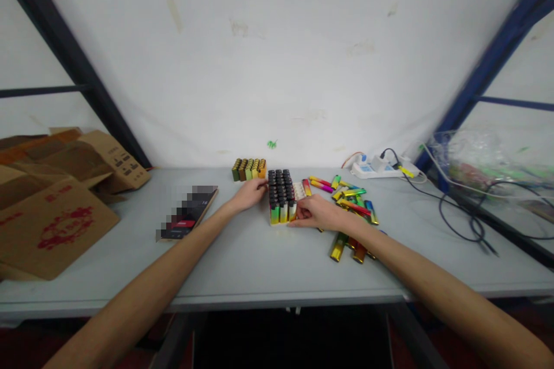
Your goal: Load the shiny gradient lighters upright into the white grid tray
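A white tray point(299, 189) stands on the table with upright lighters point(281, 187) packed in rows on its left side, their black tops showing. The front lighters have shiny green, yellow and silvery bodies. White cells show at the tray's right. My left hand point(250, 194) has its fingertips closed against the tray's left side. At the front right corner of the tray, my right hand point(315, 211) has its fingers curled together; whatever is between them is hidden. Loose metallic lighters point(355, 203) in several colours lie scattered right of the tray, partly behind my right forearm.
A block of gold-coloured upright pieces point(249, 169) stands behind my left hand. To the left are a dark flat box point(194, 213), partly pixelated, and opened cardboard cartons point(64, 213). A power strip point(376, 169), black cables point(471, 230) and clear plastic wrap point(480, 150) lie at the right.
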Demonstrator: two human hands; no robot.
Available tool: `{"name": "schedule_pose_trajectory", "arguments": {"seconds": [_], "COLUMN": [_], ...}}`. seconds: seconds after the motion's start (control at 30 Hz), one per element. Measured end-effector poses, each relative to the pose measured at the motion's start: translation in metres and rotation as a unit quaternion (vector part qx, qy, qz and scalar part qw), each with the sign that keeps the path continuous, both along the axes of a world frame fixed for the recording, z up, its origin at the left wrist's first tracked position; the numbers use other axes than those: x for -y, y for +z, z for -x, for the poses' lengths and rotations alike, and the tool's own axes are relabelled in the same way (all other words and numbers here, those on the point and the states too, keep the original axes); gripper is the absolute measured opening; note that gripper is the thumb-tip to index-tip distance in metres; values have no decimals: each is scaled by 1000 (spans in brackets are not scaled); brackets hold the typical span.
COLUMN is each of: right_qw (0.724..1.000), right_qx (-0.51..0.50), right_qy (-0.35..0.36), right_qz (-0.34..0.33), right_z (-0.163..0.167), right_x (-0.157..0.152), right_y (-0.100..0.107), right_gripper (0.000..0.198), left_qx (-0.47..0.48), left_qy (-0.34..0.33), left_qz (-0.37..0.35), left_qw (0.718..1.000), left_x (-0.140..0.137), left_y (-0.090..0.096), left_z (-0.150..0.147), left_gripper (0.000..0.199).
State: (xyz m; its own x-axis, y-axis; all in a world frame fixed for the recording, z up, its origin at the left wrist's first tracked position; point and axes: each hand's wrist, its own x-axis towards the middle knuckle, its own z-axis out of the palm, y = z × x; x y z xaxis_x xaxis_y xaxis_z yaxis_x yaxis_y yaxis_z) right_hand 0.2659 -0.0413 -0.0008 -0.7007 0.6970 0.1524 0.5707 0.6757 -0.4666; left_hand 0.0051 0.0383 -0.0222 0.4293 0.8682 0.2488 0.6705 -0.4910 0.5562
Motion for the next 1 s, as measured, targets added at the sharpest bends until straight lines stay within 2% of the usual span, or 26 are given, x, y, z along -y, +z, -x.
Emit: {"name": "schedule_pose_trajectory", "arguments": {"seconds": [0.57, 0.77, 1.0], "right_qw": [1000, 1000, 1000], "right_qx": [-3, 7, 1], "right_qy": [-10, -25, -16], "right_qz": [-6, 9, 18], "right_z": [2, 2, 1], "right_x": [-1, 3, 0], "right_y": [-2, 4, 0], "right_gripper": [38, 36, 38], "left_qx": [8, 0, -1], "left_qy": [-4, 1, -2], "left_qz": [-6, -7, -5], "left_qw": [1000, 1000, 1000], "left_x": [0, 0, 1], "left_y": [-2, -2, -1], "left_z": [1, 2, 1], "left_gripper": [40, 41, 41]}}
